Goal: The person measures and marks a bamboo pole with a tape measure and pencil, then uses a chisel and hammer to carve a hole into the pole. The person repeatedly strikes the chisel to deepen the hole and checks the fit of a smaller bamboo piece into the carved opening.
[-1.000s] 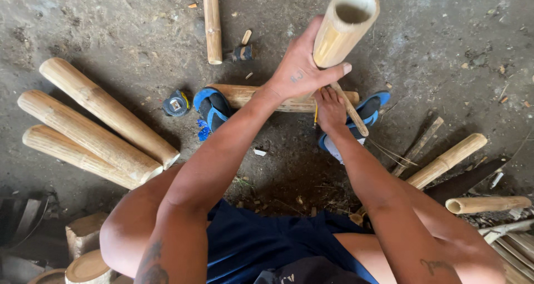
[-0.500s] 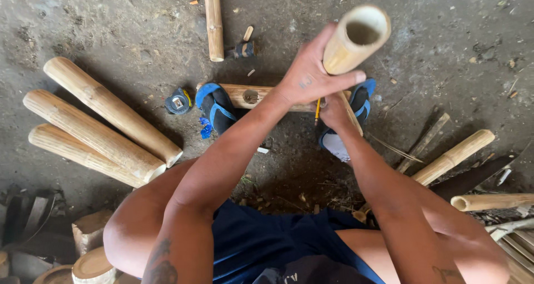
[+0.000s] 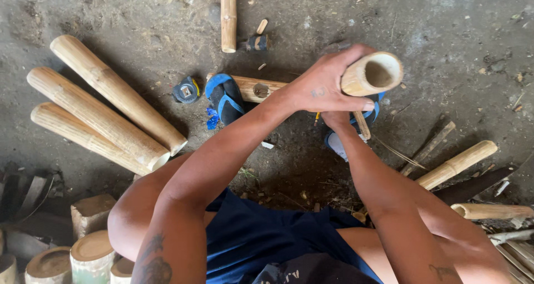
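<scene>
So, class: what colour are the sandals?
Blue and black sandals, seen best in the head view.

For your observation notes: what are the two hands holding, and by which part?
The left hand grips a hollow bamboo tube near its open end. The right hand, mostly hidden beneath, holds a thin stick at its upper part.

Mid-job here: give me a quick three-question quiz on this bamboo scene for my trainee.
1. True or false: the left hand grips the hollow bamboo tube with its open end toward the camera.
2. How many long bamboo poles lie side by side at the left? A) two B) three C) five
3. What small item lies on the ground just left of the blue sandal?

Key
1. True.
2. B.
3. A tape measure.
</scene>
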